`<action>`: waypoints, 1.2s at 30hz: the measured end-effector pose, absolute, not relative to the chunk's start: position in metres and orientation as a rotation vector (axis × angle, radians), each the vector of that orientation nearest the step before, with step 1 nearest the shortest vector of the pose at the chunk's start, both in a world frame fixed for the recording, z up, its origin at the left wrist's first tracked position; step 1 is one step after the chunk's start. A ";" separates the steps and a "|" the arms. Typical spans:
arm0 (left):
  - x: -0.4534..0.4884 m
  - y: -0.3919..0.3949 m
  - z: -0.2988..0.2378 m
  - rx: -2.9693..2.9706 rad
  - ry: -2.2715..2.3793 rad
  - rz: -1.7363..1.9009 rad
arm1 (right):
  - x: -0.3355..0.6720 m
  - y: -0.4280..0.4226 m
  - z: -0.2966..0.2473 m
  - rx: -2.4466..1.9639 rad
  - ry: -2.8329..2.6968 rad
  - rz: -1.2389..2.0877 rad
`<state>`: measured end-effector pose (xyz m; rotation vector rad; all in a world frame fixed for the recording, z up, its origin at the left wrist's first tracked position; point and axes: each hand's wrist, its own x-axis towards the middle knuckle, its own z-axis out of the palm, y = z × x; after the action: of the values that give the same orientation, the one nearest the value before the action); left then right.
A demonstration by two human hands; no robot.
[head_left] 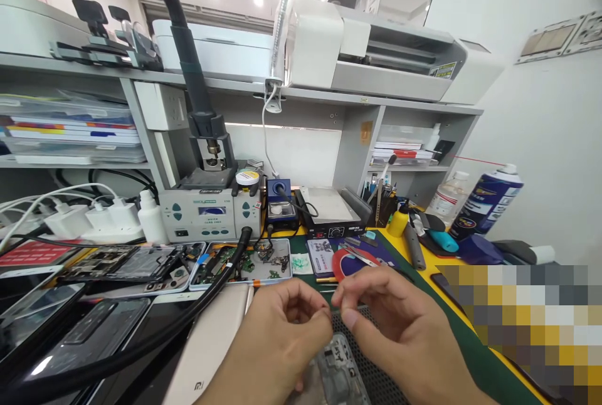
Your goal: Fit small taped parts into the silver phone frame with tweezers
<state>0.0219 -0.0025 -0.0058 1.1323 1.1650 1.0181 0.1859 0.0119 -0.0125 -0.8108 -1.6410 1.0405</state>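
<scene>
My left hand [291, 336] is closed, with thumb and fingertips pinched together. Facing it a small gap away, my right hand [399, 323] pinches too, thumb against forefinger. Whatever the fingertips hold, if anything, is too small or hidden to make out. Below them lies an opened grey phone housing [341, 364], partly covered by my left hand. It rests by a black perforated pad [374, 361]. Just beyond my right hand are a red ring of tape [336, 265] and a pair of scissors or tweezers [361, 256].
A gold phone back [211, 342] and other phones lie left, crossed by a black hose [188, 311]. Behind stand a parts tray [282, 251], a hot-air station [207, 214] and a heating plate [329, 204]. A spray can [486, 201] stands at right; a pixelated patch hides the lower right.
</scene>
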 end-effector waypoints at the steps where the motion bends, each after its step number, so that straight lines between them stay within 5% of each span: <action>1: 0.021 -0.003 -0.005 1.145 1.156 1.009 | 0.187 0.012 -0.012 -0.807 -1.667 1.042; 36: -0.004 0.006 0.008 1.085 1.041 1.127 | 0.163 0.015 0.002 -0.868 -1.538 1.322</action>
<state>-0.0036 0.0056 0.0081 1.0855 1.0415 1.1270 0.1634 0.0151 0.0019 -0.8677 -1.5385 1.3223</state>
